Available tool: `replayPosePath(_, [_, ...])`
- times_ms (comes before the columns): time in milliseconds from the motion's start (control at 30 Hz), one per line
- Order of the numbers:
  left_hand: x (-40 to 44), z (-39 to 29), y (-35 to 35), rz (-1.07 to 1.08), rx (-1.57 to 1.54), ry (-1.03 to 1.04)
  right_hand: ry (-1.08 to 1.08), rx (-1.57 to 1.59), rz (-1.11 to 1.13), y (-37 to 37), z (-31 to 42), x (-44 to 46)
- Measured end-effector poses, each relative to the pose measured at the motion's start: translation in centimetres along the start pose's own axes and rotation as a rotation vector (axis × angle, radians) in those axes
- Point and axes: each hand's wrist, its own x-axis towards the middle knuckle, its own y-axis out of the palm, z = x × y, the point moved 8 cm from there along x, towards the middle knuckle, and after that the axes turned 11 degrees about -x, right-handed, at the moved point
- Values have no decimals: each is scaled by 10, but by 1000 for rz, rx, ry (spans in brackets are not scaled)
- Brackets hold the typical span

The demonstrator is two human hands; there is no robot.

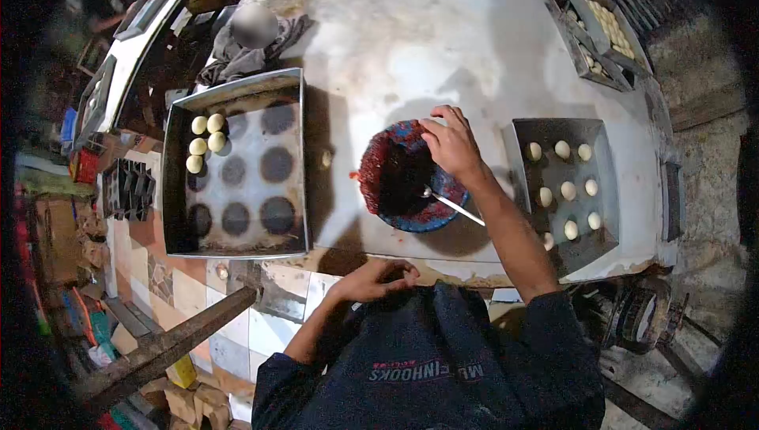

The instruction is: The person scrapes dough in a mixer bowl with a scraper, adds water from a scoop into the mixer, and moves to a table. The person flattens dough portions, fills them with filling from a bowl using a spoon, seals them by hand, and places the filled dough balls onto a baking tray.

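My right hand is over the upper right rim of a round blue bowl, its fingers bent and reaching to the edge. Whether its fingertips hold anything is too small to tell. Dark red, sticky filling coats the inside of the bowl. A spoon rests in it, its pale handle sticking out over the lower right rim and passing beside my forearm. Near the table's front edge, close to my dark shirt, my left hand hangs with fingers curved and apart, holding nothing.
A large metal tray at left holds several pale dough balls. Another tray at right holds several more. Stacked trays stand at the far right corner. A grey cloth lies at the back left.
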Motion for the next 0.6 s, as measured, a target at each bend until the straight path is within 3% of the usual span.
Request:
replayPosePath(33, [-1,1,-3,-7,1,12,-6,-90,42,15,3,8])
replayPosePath(100, [-4,34,-8,-16,-128,-295,-37,-134,95,33,4,10])
replayPosePath(233, [2,38,-16,-103,-223,-147,-155,-133,-31,33,13,13])
replayPosePath(367, [10,47,-10,-132,-313,-213,-201,-220,-55,36,16,7])
replayPosePath(433, [13,35,-16,-218,-211,-179,-271,-319,-37,34,23,5])
replayPosePath(500, [15,42,-15,-238,-208,-198,-187,-226,-49,26,18,5])
replayPosePath(600, [19,45,-10,-365,-264,-176,308,281,-10,20,-28,-2])
